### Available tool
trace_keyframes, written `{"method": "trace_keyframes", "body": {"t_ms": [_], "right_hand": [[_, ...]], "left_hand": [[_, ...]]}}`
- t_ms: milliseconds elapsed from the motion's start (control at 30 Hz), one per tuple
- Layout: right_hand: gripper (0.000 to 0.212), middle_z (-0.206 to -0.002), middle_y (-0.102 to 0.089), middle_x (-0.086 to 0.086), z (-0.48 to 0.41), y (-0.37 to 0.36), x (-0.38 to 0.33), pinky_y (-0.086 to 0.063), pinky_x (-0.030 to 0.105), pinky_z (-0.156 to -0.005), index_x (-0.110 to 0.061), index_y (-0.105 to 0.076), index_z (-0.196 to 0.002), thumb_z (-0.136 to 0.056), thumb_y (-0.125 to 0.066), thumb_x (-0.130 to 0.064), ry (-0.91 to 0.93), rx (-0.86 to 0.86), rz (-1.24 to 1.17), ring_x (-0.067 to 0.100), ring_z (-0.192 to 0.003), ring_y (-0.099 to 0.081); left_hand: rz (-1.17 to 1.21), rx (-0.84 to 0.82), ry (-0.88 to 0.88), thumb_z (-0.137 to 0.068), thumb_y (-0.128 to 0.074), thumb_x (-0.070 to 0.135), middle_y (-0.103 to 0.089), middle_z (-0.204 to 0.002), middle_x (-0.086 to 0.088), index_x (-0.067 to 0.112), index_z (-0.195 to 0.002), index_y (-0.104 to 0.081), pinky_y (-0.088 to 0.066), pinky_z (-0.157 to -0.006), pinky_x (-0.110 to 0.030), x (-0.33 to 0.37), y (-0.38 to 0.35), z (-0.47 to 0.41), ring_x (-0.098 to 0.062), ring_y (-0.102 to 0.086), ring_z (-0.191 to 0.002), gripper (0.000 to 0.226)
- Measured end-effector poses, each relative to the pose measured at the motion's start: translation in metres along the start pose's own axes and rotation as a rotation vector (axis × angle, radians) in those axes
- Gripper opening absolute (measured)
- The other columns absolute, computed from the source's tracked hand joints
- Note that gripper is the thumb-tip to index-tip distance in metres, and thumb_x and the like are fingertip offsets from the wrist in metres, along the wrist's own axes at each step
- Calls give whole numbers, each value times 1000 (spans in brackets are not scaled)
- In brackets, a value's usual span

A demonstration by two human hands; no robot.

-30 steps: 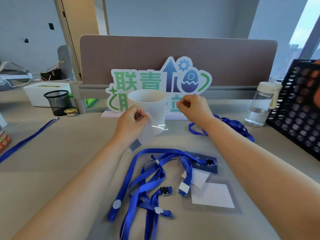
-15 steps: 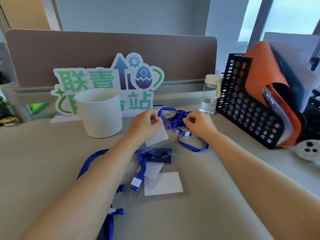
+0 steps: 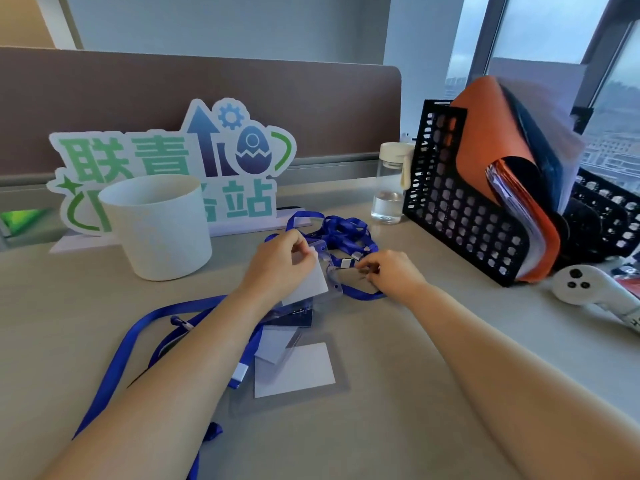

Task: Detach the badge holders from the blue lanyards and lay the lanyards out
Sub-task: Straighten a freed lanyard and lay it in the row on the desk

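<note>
blue lanyard (image 3: 347, 226) clip hidden by fingers (image 3: 371, 266)

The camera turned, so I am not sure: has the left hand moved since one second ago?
Yes. The left hand was in front of the white cup; now it is right of it, nearer the water bottle.

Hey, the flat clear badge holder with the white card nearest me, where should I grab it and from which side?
Probably pinch its near right corner, coming from the right. The badge holder lies flat on the desk, so only the clear rim offers a grip; a second holder overlaps its far left corner and a blue lanyard lies along its left edge.
</note>
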State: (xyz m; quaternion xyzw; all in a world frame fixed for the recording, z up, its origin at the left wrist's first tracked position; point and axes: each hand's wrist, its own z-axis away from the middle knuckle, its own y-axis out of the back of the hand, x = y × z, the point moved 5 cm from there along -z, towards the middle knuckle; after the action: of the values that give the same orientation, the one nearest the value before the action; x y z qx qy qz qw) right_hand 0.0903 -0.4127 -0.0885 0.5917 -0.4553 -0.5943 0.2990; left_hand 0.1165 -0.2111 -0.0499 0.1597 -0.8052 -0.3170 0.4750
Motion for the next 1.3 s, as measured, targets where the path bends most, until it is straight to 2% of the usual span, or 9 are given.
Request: {"method": "trace_keyframes", "body": {"t_ms": [200, 333, 500, 633, 700, 800, 967, 1200, 1300], "right_hand": [[19, -111, -63, 1, 1, 3, -8, -52, 36, -87, -22, -70, -104, -86, -64, -20, 42, 20, 110, 20, -97, -61], [11, -112, -59, -1, 1, 8, -13, -49, 33, -87, -19, -71, -92, -85, -63, -19, 104, 85, 83, 18, -98, -58], [7, -130, -53, -1, 2, 32, -29, -34, 14, -86, -14, -60, -83, -89, -58, -10, 171, 239, -268, 16, -117, -51], [15, -128, -52, -9, 2, 67, -51, -42, 5, -60, -19, -51, -80, -94, -50, -18, 180, 291, -603, -3, -87, -56], [14, -123, -56, -10, -1, 85, -64, -43, 11, -71, -22, -51, -80, -94, -50, -22, 213, 313, -656, -2, -95, -58], [14, -98, -67, -9, -3, 98, -88, -47, 26, -88, -24, -50, -80, -94, -51, -25, 283, 278, -657, 11, -99, -63], [17, -77, -67, -3, 4, 65, -106, -41, 8, -56, -23, -45, -78, -95, -50, -24, 293, 139, -524, -8, -53, -55], [15, -72, -63, 1, 8, 3, -136, -52, 21, -74, -17, -55, -75, -86, -63, -12, 381, -25, -579, 11, -68, -62], [6, -79, -63, 0, 6, -10, -154, -47, 14, -73, -16, -61, -82, -84, -65, -13, 423, -31, -566, 9, -72, -56]], "left_hand": [[27, -2, 19, -90, -55, 34, -53, -85, 7, 19, -85, -49, -50, -71, -35, 2, 4, 1, -18, -54, -88, 17], [35, -5, 22, -90, -55, 32, -52, -83, 11, 22, -81, -47, -49, -71, -33, 5, 10, 1, -16, -53, -89, 17], [87, 25, 4, -90, -56, 31, -50, -86, 11, 23, -79, -45, -42, -64, -23, 16, 26, -2, -13, -49, -88, 17], [139, 90, -46, -89, -57, 29, -49, -82, 13, 27, -74, -43, -38, -61, -18, 28, 40, -4, -8, -47, -83, 21], [142, 95, -60, -89, -57, 29, -49, -81, 13, 27, -74, -43, -39, -62, -19, 33, 45, -7, -10, -48, -84, 21], [136, 80, -51, -90, -56, 27, -50, -87, 8, 22, -82, -46, -41, -65, -21, 36, 54, -12, -14, -48, -89, 14], [93, 55, -56, -90, -54, 17, -53, -88, 3, 19, -82, -47, -39, -68, -21, 26, 75, -10, -15, -49, -89, 11], [57, -14, 11, -84, -57, 7, -51, -80, 10, 25, -73, -47, -39, -70, -16, -16, 96, 11, -12, -49, -82, 23], [66, 13, 41, -82, -59, 6, -51, -77, 11, 24, -72, -47, -37, -68, -12, -32, 108, 22, -3, -49, -75, 24]]}}
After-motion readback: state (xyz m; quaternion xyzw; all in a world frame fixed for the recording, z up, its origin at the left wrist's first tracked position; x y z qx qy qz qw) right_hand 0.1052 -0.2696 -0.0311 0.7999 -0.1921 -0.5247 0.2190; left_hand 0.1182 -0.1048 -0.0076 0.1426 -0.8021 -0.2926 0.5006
